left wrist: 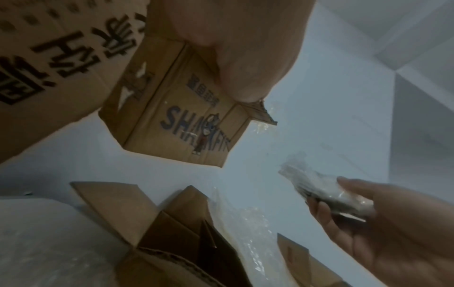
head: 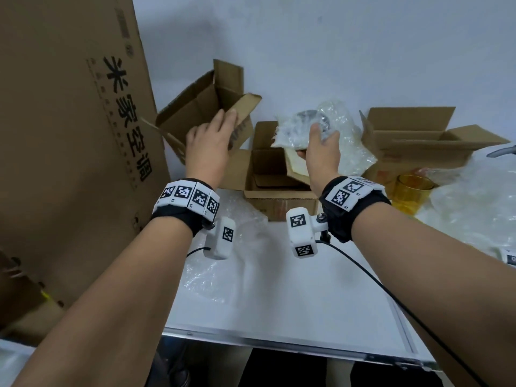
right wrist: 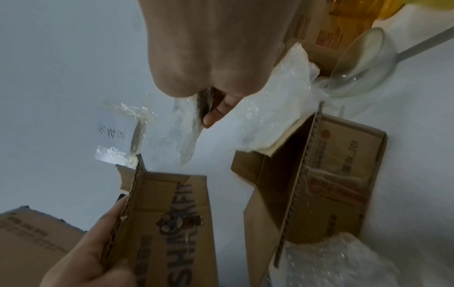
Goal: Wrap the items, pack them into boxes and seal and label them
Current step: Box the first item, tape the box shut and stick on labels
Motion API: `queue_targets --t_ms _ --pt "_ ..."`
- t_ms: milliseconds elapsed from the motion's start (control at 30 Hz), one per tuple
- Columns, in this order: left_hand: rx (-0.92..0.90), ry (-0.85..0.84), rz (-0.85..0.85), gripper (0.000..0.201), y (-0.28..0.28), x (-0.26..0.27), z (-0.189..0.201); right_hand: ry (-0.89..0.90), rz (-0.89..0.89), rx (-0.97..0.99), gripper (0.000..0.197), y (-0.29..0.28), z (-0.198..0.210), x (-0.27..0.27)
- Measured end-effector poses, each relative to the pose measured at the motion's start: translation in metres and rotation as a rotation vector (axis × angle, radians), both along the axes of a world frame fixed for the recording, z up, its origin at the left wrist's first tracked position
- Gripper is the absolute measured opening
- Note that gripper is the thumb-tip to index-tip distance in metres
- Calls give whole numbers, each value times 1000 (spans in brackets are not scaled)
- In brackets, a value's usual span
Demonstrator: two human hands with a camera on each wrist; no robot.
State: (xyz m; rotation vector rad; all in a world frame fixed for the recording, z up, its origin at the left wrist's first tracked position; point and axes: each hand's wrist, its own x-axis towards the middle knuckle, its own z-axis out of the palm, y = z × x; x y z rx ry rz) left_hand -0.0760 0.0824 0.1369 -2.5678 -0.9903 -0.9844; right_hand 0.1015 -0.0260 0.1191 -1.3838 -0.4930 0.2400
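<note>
Plain brown cardboard is showing on the small box (head: 206, 107), and its outer side is carrying dark blue block letters and a little cartoon figure in red and brown. The tall carton (head: 69, 121) beside it is the same brown, with big black characters running down it. The wrapped item (head: 304, 127) is looking grey under clear, whitish bubble wrap. An amber-yellow cup (head: 410, 196) is glowing at the right. The tabletop (head: 293, 303) is showing white, and both wristbands (head: 187, 199) are wearing black-and-white square codes.

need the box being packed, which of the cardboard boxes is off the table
The Sharkfit box, tilted and gripped by the left hand; the other two small boxes sit on the table.
</note>
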Motion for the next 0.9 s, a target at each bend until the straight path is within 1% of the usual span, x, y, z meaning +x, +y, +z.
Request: queue_targets --t_ms 67,133,267,400,500,633,733,833,900 --pt "29 15 -79 68 -16 16 6 -28 -67 32 62 -12 9 8" --pt "36 39 -147 70 -31 34 10 -32 -143 89 64 -27 16 21" --pt "50 113 -302 73 -59 71 12 -32 -345 131 55 -63 21 59" --pt "50 248 -478 78 -93 105 8 -46 -474 150 55 -103 23 87" --pt "42 352 -596 81 -120 127 -2 -78 -565 105 50 -131 21 102" --pt "12 445 -693 84 -150 151 -25 -107 -609 83 47 -160 4 117" --pt "-59 503 -764 83 -168 160 -45 -101 -637 70 45 -180 -17 122" --pt "-120 571 -813 83 -174 162 -64 -75 -657 43 44 -192 -39 122" --pt "-166 584 -831 84 -171 162 -74 -51 -648 45 44 -195 -48 120"
